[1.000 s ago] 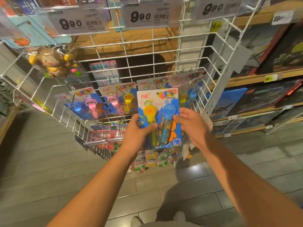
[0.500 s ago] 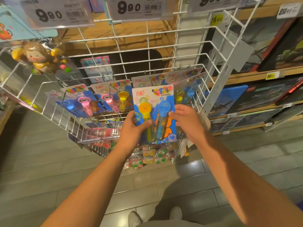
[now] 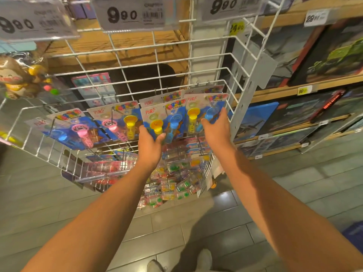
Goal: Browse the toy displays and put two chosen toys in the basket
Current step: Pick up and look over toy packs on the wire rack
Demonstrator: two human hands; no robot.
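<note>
A bubble-wand card [image 3: 167,116] with a yellow and a blue wand is up among the row hanging on the white wire rack [image 3: 157,65]. My left hand [image 3: 150,148] grips its lower left corner, thumb across the front. My right hand [image 3: 218,130] is off that card and holds the neighbouring bubble-wand card [image 3: 196,107] at the rack's right end, thumb and fingers around its blue wand. More cards with pink and yellow wands [image 3: 121,122] hang to the left. Whether the middle card hangs on a hook is hidden.
Price tags reading 9.90 [image 3: 129,14] hang above the rack. A bagged monkey toy [image 3: 17,79] hangs at the left. A lower wire bin [image 3: 172,185] holds several small toys. Wooden shelves with boxed sets [image 3: 314,107] stand to the right. A blue object [image 3: 353,232] shows at the lower right edge.
Both hands have moved up and toward the rack, taking the card into the hanging row. My right hand has let go of that card and taken hold of the one to its right.
</note>
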